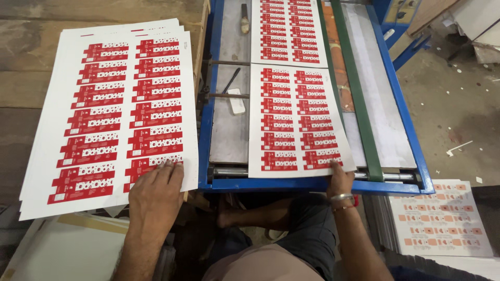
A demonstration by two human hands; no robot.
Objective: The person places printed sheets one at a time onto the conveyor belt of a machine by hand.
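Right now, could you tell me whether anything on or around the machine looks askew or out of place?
The stack of printed sheets under the left hand is fanned, its edges not squared. The sheet on the blue machine bed, held by the right hand, lies slightly skewed. White paper scraps litter the floor.

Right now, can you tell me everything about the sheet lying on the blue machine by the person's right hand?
The sheet is white card printed with two columns of red box patterns with small white marks. It lies flat on the blue machine, on the grey bed, its near edge hanging slightly over the front roller. Another printed sheet lies just beyond it. The right hand touches its near right corner. A green belt runs alongside its right edge.
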